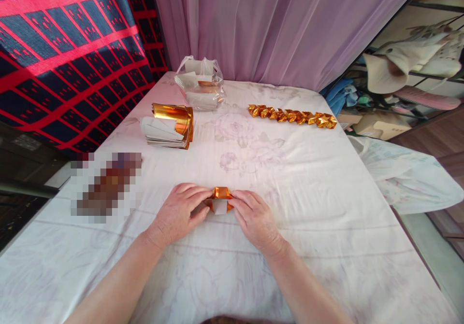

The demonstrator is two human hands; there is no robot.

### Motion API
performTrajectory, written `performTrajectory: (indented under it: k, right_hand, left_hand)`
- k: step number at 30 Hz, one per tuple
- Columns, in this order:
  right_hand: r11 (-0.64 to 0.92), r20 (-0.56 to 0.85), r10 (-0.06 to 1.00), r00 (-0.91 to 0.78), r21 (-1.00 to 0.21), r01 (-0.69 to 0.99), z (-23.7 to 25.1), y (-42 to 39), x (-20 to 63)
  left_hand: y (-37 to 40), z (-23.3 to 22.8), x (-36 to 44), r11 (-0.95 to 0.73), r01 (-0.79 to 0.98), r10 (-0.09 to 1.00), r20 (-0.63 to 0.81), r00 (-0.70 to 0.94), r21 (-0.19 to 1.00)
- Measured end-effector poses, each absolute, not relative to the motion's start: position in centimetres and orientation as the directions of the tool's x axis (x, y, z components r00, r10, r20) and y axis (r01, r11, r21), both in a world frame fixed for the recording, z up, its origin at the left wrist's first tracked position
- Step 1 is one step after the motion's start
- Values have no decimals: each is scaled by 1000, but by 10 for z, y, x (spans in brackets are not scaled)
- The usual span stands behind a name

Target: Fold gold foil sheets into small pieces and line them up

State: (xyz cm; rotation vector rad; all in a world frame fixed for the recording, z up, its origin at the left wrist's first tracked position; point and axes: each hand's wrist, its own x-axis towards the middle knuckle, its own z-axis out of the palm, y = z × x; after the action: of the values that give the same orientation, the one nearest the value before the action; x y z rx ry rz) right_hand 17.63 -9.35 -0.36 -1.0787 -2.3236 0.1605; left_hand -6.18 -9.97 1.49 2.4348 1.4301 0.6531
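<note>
Now pinching a small gold foil piece [220,199] from both sides: left hand [180,213] on its left edge, right hand [253,216] on its right, fingers [203,194] narrow and closed on it. Resting low on the white counter [308,208], near its front edge. Beyond the foil piece: foil stack [170,126] up-left, plastic bag [200,85] farther back, gold folded row [293,115] up-right.

Pixelated patch [106,186] unreadable; fingers [203,199] cover gold paper [221,193] ends.

bright daylight | soft shadows | edges bowed | blurred patch left
</note>
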Motion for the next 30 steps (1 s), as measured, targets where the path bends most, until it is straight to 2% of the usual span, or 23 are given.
performTrajectory:
  k: [8,18,24,30]
  right_hand:
    - [677,439,725,-530,-311,667,-6,-101,180]
    - [635,417,771,-482,-442,633,-3,-98,180]
    - [599,420,800,-428,-540,591,-1,-96,180]
    - [572,388,820,-421,-530,626,0,-95,181]
  left_hand:
    - [-106,12,-58,-553,764,833,246,496,331]
    - [-107,14,-52,-590,780,797,306,520,210]
    - [-107,14,-51,-593,754,796,348,495,282]
    - [-106,10,-51,-546,750,835,311,453,373]
